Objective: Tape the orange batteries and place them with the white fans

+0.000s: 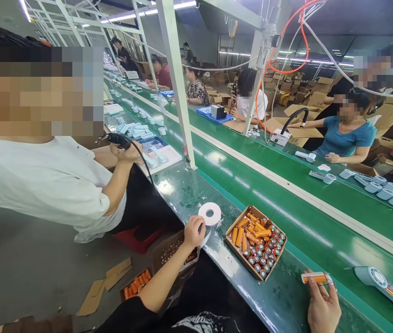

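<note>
**Right hand** (323,305): raised at the near desk edge, fingers partly closed, pinching one orange cylindrical battery cell (316,278). The cell's long axis lies almost level across the view, tilted very slightly, with its ends pointing left and right. Any markings are too small to read.

**Left hand** (194,232): curled, touching the edge of a white tape roll (209,213); a firm grip cannot be told.

**Green desk** (252,296): carries both items, plus a cardboard tray (256,243) between the hands, holding orange cells, some lying, others upright with red-and-silver ends.

**Pale blue plastic housing** (371,276): on the desk, just right of the right hand, with thin wires.
</note>
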A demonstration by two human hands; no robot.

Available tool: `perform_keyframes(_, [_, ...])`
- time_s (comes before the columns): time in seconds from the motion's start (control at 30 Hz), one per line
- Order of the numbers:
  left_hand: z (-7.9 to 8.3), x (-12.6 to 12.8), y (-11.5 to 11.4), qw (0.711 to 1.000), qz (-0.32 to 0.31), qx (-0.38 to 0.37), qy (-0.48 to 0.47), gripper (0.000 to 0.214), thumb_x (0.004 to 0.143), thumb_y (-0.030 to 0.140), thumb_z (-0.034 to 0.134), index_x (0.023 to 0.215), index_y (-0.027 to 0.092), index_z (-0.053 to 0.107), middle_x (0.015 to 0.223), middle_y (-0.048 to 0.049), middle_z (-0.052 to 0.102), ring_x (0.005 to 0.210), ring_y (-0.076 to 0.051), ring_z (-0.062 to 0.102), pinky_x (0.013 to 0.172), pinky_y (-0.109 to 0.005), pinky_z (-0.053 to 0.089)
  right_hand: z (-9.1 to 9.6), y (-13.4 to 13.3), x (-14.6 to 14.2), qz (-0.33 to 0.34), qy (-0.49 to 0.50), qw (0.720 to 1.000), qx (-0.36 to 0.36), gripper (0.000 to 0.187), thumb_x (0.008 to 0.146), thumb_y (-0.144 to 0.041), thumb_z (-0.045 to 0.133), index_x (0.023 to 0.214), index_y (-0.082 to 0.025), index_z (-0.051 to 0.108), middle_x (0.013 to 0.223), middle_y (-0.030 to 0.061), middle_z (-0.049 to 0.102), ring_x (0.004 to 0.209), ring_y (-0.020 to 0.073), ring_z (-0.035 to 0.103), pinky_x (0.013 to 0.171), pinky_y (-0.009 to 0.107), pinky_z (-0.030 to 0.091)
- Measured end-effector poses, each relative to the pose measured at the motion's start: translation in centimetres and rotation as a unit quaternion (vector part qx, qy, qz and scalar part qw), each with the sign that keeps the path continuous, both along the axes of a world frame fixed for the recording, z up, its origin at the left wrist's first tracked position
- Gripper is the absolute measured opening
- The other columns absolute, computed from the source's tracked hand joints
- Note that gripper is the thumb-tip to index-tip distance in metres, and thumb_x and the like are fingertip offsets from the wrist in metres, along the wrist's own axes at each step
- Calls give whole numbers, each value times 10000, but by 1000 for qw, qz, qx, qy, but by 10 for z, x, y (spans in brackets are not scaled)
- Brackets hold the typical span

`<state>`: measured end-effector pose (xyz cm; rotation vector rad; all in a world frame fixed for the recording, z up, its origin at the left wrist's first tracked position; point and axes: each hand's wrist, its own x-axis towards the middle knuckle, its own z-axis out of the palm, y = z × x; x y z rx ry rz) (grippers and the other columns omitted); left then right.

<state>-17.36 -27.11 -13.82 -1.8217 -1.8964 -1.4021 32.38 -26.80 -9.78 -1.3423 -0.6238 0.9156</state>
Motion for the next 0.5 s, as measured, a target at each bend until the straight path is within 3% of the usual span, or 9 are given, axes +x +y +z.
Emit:
perform_keyframes(0.1, [0,0,0,1000,1,1,1,210,1014,203,510,898,219,685,955,-112,717,933,-281,672,821,-417,587,1,1,-1,-1,9,1000,-4,787,567,-512,1045,1198,-208,687,1044,77,830,1017,263,806,1129,450,596])
perform_keyframes(0.33, [2,1,0,1000,6,-3,3,229,1018,211,504,887,222,690,949,-116,718,933,-287,673,829,-421,589,3,-1,-2,1,-18,1000,7,786,612,-533,1018,1230,-191,673,1027,88,826,1006,310,809,1028,515,655])
perform_keyframes(0.5, [5,3,-1,1000,21,-2,14,231,1009,208,505,871,226,690,935,-110,726,917,-283,678,821,-416,590,-2,0,0,3,-13,1000,12,800,602,-515,1028,1244,-193,676,1035,80,830,973,295,811,978,477,674])
